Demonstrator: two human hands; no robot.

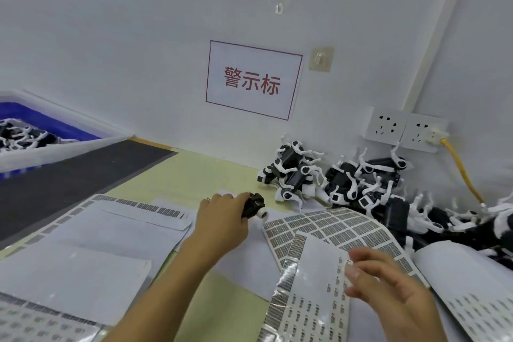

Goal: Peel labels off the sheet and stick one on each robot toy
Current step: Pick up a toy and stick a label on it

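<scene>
White wall [138,36] (red-lettered sign [253,80]), twin sockets [404,129].

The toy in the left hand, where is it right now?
Head view, centre: the left hand holds the toy over the table, between the label sheet and the toy pile.

Only 1 view is given, taken from a head-worn wide-angle camera. The scene is viewed forward and down onto a table [211,172] set against a wall [138,36], at close range, with both forearms entering from the bottom edge. Straight lines are bent by the lens.
</scene>
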